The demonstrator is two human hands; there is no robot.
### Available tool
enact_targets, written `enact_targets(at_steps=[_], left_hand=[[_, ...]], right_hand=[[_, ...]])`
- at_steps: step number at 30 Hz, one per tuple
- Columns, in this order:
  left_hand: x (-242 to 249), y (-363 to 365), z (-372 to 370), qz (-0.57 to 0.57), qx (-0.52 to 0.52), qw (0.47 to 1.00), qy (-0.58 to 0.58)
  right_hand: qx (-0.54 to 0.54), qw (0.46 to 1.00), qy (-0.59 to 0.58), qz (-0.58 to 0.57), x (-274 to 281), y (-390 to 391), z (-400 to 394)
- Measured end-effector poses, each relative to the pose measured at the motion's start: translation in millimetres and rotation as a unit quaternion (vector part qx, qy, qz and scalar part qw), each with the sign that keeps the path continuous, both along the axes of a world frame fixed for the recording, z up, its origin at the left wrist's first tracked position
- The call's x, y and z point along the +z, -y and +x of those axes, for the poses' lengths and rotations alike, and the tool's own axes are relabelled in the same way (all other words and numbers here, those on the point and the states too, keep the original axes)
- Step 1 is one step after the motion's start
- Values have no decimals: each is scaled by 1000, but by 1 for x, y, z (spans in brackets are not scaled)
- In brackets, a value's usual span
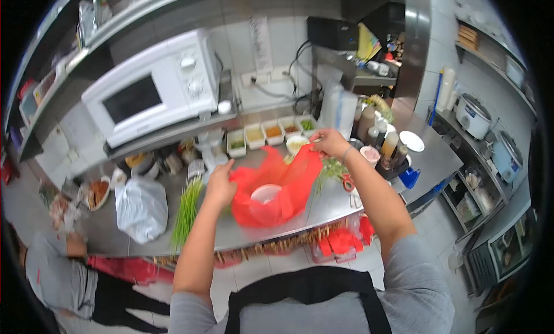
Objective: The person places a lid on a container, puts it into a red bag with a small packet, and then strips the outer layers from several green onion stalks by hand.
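A red plastic bag is spread over the steel counter in front of me. My left hand is closed on its left edge, and my right hand pinches its upper right edge. A round white container shows inside the bag, its lower part hidden by the red plastic. Long green stalks like chives lie left of my left hand. Leafy herbs rest just below my right hand, beside red-handled scissors. Behind the bag sits a small white bowl.
Small tubs of chopped ingredients line the back. A white microwave stands on a shelf above. Sauce bottles crowd the right; a tied white bag sits at left. Another person stands at far left. Rice cookers occupy the right shelf.
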State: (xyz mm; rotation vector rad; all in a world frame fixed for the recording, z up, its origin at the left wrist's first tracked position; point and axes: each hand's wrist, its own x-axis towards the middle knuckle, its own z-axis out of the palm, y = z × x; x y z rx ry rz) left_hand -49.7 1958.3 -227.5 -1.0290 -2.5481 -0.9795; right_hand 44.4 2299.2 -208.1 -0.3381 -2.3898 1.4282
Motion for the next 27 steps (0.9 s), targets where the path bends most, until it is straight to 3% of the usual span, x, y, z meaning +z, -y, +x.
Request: enact_targets(at_steps=[1,6,9,12,17,20,23,24,26,27], left_hand=[[15,2,-2,23,-13,1000,2],[94,29,51,187,-17,981,57],[88,56,75,209,-70,975,-32],[62,87,111,192,-28,981,-16],[-5,140,172,249,180,929,205],[-20,152,195,148,247,951,109],[-10,129,204,162,251,954,39],[1,111,210,211,255,939,91],[10,85,206,194,255,944,76],[13,71,202,184,254,947,72]], right_hand=[[6,999,31,-35,36,1,7],[17,992,-119,-27,165,-36,21],[-1,982,-185,37,225,-58,9],[1,972,-227,68,274,-73,-12],[35,955,-291,47,326,-104,-80],[18,951,-307,-26,344,-107,-115],[-69,940,-317,-109,355,-103,-146],[-59,936,-330,-108,355,-101,-151],[-42,928,-354,-109,351,-102,-150],[-14,896,-429,-115,346,-105,-150]])
